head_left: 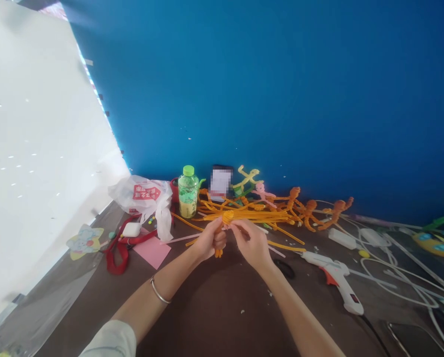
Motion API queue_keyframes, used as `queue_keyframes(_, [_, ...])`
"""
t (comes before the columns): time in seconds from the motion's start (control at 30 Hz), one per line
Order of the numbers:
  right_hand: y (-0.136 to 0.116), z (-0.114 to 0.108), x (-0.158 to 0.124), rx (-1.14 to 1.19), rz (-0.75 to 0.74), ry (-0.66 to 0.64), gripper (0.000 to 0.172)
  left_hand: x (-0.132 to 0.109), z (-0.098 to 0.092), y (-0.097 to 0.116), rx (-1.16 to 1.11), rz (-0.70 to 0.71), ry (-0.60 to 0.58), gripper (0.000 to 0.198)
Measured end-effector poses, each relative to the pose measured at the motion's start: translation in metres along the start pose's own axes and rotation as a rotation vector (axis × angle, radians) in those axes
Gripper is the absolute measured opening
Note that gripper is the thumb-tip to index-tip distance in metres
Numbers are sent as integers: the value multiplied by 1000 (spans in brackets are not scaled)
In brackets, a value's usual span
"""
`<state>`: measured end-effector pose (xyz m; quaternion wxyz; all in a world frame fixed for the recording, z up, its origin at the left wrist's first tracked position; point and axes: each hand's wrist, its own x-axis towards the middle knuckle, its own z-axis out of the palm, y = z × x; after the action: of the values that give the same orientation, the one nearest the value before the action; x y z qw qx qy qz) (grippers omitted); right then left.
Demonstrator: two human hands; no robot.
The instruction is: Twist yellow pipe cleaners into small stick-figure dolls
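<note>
My left hand is wrapped round a small orange pipe-cleaner figure. Its coiled, rounded top shows above my fingers, and an orange end sticks out below my fist. My right hand pinches at the figure's right side, just under the coiled top; the exact bit between those fingertips is hidden. Right behind both hands lies a loose bundle of orange pipe cleaners. Several fuzzy orange figures lie farther right, beside a pink figure and a yellow one.
Left of the bundle stands a green-capped bottle, near a plastic bag, red strap, white case and pink paper. At right lie a glue gun, white cables and a phone. A blue wall rises behind.
</note>
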<state>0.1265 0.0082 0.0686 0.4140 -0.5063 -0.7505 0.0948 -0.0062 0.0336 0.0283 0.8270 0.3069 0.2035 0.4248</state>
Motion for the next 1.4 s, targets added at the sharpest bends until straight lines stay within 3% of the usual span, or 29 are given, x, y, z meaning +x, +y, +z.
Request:
queue_keyframes(0.2, [1, -16, 10, 229, 97, -174, 16, -5, -1, 4, -98, -179, -122, 31])
queue_keyframes(0.47, [3, -45, 26, 158, 38, -446, 16, -5, 1, 2, 40, -273, -122, 36])
queue_keyframes(0.6, [3, -59, 36, -3, -2, -566, 16, -6, 6, 4, 277, -183, -115, 36])
queue_keyframes(0.8, [0, -68, 53, -257, -131, -706, 18, -12, 20, 8, 852, 63, -114, 38])
queue_keyframes(0.97, [-8, -56, 53, -505, -256, -592, 15, -11, 23, 3, 1014, 274, 23, 35])
queue_keyframes(1.1, [-16, -41, 41, -669, -191, -473, 14, -8, 21, -2, 982, 325, 159, 34])
queue_keyframes(1.23, [-20, -28, 26, -636, -37, -363, 14, -4, 19, -7, 793, 336, 235, 33])
queue_keyframes(1.4, [-20, -14, 11, -461, -80, -209, 20, 0, 18, -11, 419, 228, 271, 34])
